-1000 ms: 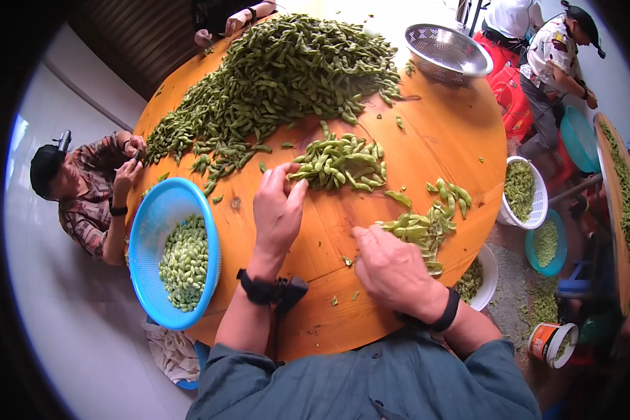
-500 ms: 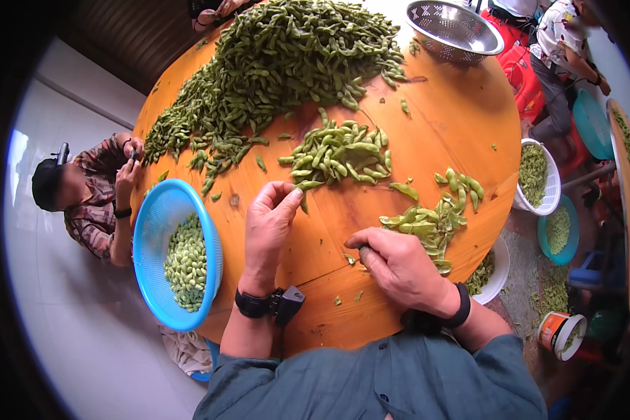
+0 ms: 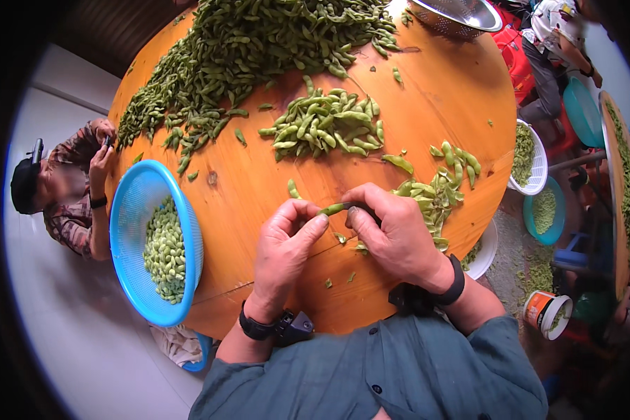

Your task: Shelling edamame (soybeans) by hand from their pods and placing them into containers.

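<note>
Close in front of me, my left hand (image 3: pixel 287 245) pinches a green soybean pod (image 3: pixel 332 208) between thumb and fingertips. Another pod (image 3: pixel 292 188) sticks up from behind its fingers. My right hand (image 3: pixel 393 227) is closed and meets the pinched pod's other end. A small dark object (image 3: pixel 364 207) shows in its grip; its kind cannot be made out. Beyond the hands lies a small pile of full pods (image 3: pixel 325 126). Opened, flattened pods (image 3: pixel 434 199) are heaped beside the right hand. At left, a blue plastic basket (image 3: pixel 194 241) holds shelled beans (image 3: pixel 164 252).
A large heap of pods (image 3: pixel 259 56) covers the far part of the round wooden table (image 3: pixel 441 98). A metal colander (image 3: pixel 462 17) stands at the far right edge. A person (image 3: pixel 70 182) works at the left. Baskets and a white bucket (image 3: pixel 558 317) stand right of the table.
My left hand has come right and nearer with a pod from the small pile. Both hands now meet at that pod. The whole view has shifted slightly.
</note>
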`<state>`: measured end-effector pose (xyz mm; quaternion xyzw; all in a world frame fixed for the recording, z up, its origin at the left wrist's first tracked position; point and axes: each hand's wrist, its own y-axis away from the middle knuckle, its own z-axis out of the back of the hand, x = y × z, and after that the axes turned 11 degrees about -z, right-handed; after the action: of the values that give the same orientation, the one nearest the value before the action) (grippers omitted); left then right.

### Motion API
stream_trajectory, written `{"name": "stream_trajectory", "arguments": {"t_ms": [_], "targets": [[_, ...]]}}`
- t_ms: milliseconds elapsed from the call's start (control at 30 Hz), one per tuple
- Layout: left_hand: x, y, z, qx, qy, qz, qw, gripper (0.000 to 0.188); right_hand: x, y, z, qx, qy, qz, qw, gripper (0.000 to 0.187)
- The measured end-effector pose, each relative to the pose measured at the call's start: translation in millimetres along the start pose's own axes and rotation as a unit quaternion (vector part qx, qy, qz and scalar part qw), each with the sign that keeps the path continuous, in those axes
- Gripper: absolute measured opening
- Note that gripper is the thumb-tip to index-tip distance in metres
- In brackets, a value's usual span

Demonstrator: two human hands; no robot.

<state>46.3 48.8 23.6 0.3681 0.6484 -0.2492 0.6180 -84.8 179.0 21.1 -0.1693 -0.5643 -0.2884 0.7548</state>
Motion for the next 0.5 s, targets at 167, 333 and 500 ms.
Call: {"name": "stream_trajectory", "arguments": {"t_ms": [167, 333, 500], "targets": [[-0.2, -1.7, 5.9, 0.065, -0.084, -0.027, 0.994, 0.015, 1.2, 1.1, -4.2, -0.041, 0.066, 0.091, 0.993, 0.014], [3.3, 0.8, 4.9, 0.053, -0.135, -0.087, 0.986, 0.013, 6.5, 5.9, -5.1, -0.033, 0.053, 0.074, 0.995, 0.015], [3.5, 4.9, -0.2, 0.055, -0.194, -0.161, 0.966, 0.007, 1.1, 6.9, -4.4, -0.027, 0.106, 0.094, 0.99, 0.015]]}}
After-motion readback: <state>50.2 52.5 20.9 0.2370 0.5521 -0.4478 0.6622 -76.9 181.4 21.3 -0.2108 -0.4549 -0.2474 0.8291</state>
